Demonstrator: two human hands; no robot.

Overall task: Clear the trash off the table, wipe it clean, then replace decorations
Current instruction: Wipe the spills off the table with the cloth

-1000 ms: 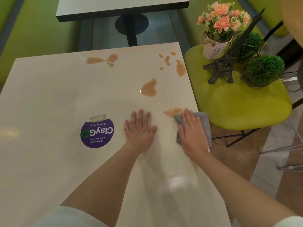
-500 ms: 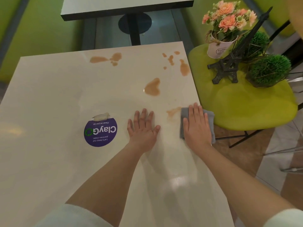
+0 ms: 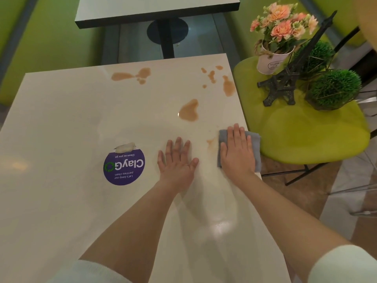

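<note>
Now the wiping step is under way.
A grey cloth (image 3: 256,139) is pressed flat under the right hand (image 3: 237,153), grip released; the nearest brown spill (image 3: 211,142) lies just leftward.

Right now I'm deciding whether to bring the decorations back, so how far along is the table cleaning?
Decorations are off the table: flower pot, Eiffel Tower model and green ball sit on the chair. In hand: the right hand presses a grey cloth by a faint smear; the left hand lies flat. Left: brown spills, a white scrap, then decorations.
</note>
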